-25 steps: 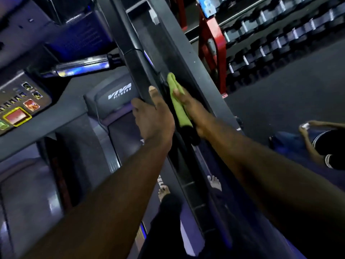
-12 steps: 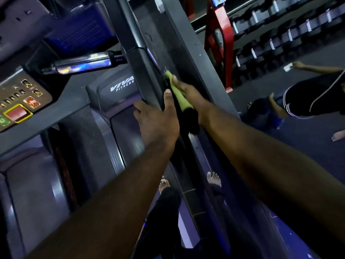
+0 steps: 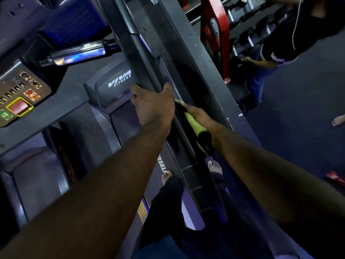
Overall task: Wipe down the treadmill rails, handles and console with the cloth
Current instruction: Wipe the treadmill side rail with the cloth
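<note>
The cloth sits in the right grip, whose fingers close round it. It shows as a narrow yellow-green strip running from the fingertips back past the wrist, with a darker, limp end hanging at its near side. It lies against the right flank of the rail, just right of the left grip and slightly nearer; whether cloth and left thumb touch is hard to tell in the blur. The left grip clasps the rail itself, thumb on the right face and fingers wrapped over the left.

The rail is a long, dark, matte bar with squared edges, running from far left to near right. A broader flat grey panel with a speckled surface runs along its right side. To the left, a rounded plastic motor cover bears white VIVA FITNESS lettering, and the smooth belt begins just nearer. At far left the console carries a red button framed in yellow, a green button and small icons; beyond it juts a glossy metal handle. Bare feet stand at the near end. At far right are a red rack of dumbbells and another person on the dark floor
</note>
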Tool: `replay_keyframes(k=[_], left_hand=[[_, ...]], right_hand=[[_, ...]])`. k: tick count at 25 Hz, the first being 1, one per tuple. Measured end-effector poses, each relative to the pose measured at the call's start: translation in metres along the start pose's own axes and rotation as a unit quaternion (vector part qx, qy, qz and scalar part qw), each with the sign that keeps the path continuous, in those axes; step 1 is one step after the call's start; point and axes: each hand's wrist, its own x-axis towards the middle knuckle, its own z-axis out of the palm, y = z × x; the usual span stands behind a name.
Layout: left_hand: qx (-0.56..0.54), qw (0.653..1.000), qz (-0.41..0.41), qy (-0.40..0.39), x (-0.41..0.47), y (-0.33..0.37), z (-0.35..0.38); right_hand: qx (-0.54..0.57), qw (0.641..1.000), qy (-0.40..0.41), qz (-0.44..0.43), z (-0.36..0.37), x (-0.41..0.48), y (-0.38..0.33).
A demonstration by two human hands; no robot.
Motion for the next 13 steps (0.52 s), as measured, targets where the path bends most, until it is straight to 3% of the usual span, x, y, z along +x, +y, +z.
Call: replay_keyframes(k=[3, 5, 8, 11, 13], left_hand=[[-0.042, 0.999, 0.01, 0.005, -0.003, 0.0, -0.004], [-0.07, 0.998, 0.001, 0.001, -0.006, 0.005, -0.004], [-0.119, 0.993, -0.014, -0.013, -0.001, -0.002, -0.006], [-0.154, 0.987, -0.016, -0.035, -0.024, -0.022, -0.012], [-0.138, 0.988, -0.035, -0.052, -0.061, -0.039, -0.02]], right_hand=[[-0.011, 0.997, -0.032, -0.064, 0.001, -0.009, 0.004], [-0.041, 0.998, 0.035, -0.033, -0.028, -0.046, 0.046], [0.017, 0.996, 0.082, 0.018, -0.056, -0.098, 0.113], [0.046, 0.999, 0.016, -0.003, -0.059, -0.101, 0.108], [0.06, 0.996, 0.071, -0.019, -0.057, -0.099, 0.101]])
